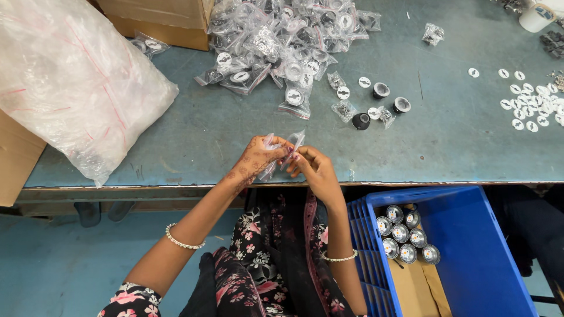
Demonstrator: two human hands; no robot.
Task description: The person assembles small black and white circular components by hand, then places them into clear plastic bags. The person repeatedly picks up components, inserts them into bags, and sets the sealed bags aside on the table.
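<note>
we pinch a small clear plastic pouch (281, 154) between our left hand (257, 157) and right hand (312, 168), fingers closed on it, at the near edge of the grey table (194, 132); beyond lies a heap of filled pouches (282, 44), and a blue crate (470, 246) sits lower right.

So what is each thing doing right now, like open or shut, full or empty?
Left hand: pinching the small clear bag.
Right hand: pinching the same bag.
Small clear bag: held up between both hands.
Blue crate: partly filled, round metal parts in one corner.
Pile of packets: heaped on the table.
Big plastic sack: lying on its side.
</note>
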